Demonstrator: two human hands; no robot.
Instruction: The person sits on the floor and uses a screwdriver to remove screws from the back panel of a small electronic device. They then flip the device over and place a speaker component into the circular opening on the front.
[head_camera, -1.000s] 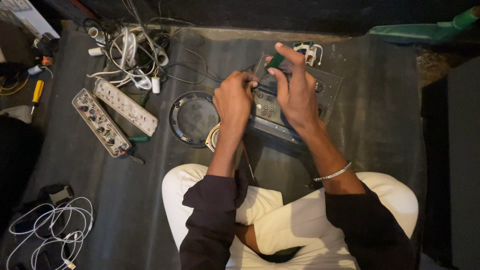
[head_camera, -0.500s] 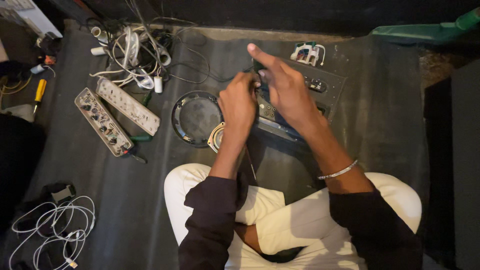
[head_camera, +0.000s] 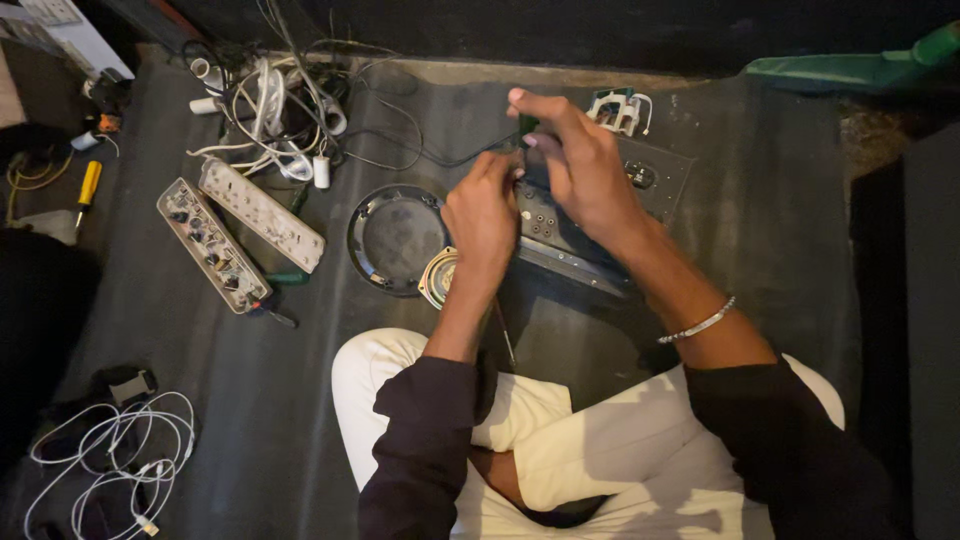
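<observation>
I sit cross-legged on a dark mat. My left hand is closed, its fingertips pinching something small over a dark panel with sockets. My right hand grips a green-handled tool just above the same panel, next to the left hand. What the left fingers pinch is too small to tell. A small speaker cone lies beside my left wrist, and a round black ring frame rests to its left.
Two white power strips lie at left, with a green-handled tool beside them. Tangled white and black cables sit at the back left. A coiled white cable lies front left. A yellow screwdriver is far left.
My right hand has shifted slightly and closed more over the green-handled tool above the panel. The left hand stays beside it.
</observation>
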